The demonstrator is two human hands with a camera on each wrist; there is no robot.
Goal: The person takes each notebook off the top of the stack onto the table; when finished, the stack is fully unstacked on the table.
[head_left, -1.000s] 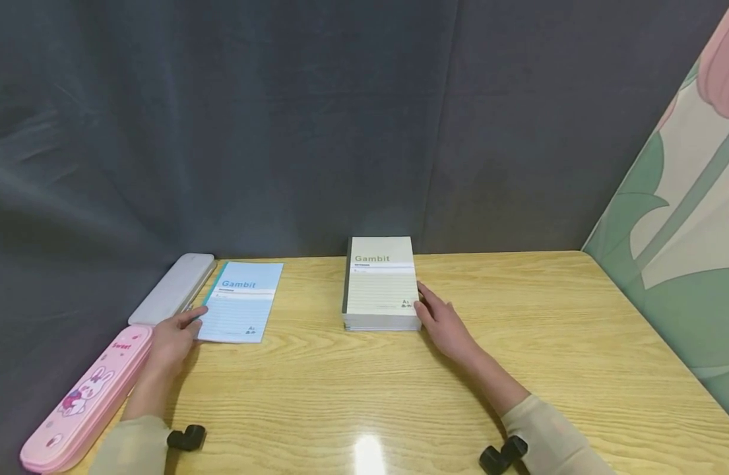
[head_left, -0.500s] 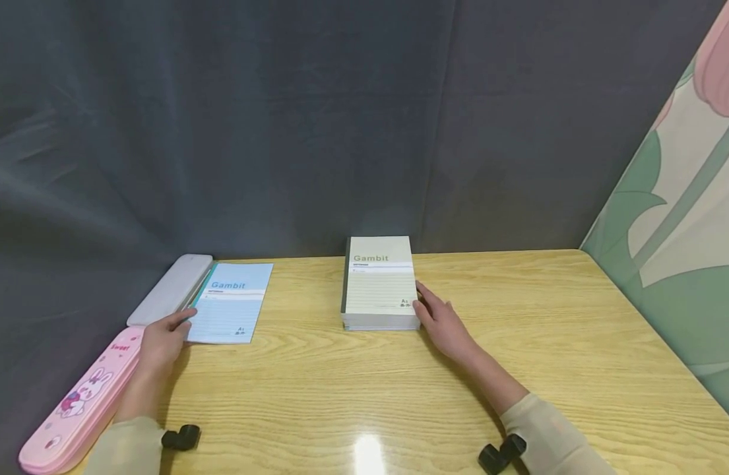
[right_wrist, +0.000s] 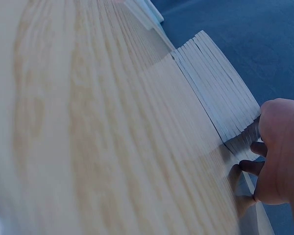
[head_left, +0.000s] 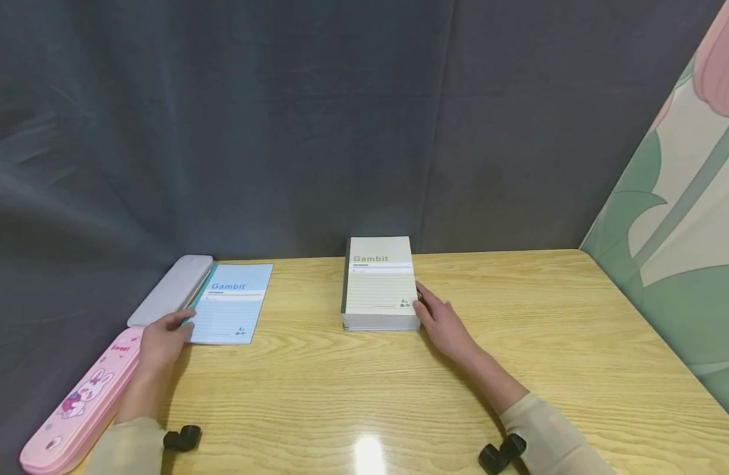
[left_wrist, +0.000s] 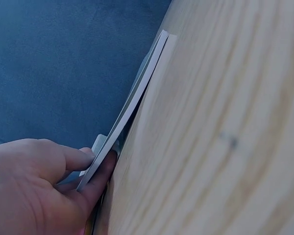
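Note:
My left hand (head_left: pixel 162 340) pinches the blue Gambit notebook (head_left: pixel 230 310) at its lower left edge. The left wrist view shows the thumb on the cover and fingers beneath, with the held side slightly raised off the wood. At the middle back stands a neat stack of notebooks (head_left: pixel 380 284), a cream Gambit cover with a dark spine on top. Against the lower right side of that stack rests my right hand (head_left: pixel 447 326). In the right wrist view its fingers (right_wrist: pixel 252 166) lie beside the stack without closing round it; some fingertips are hard to make out.
A white case (head_left: pixel 171 290) lies at the back left, close against the blue notebook's spine. In front of it is a pink pencil case (head_left: pixel 88 396) with a rabbit print, left of my left forearm. A dark curtain (head_left: pixel 316 132) hangs behind the wooden table (head_left: pixel 316 402).
My left hand and the blue notebook have shifted a little left, up against the white case; over the last half second they barely move. The right hand and stack stay put.

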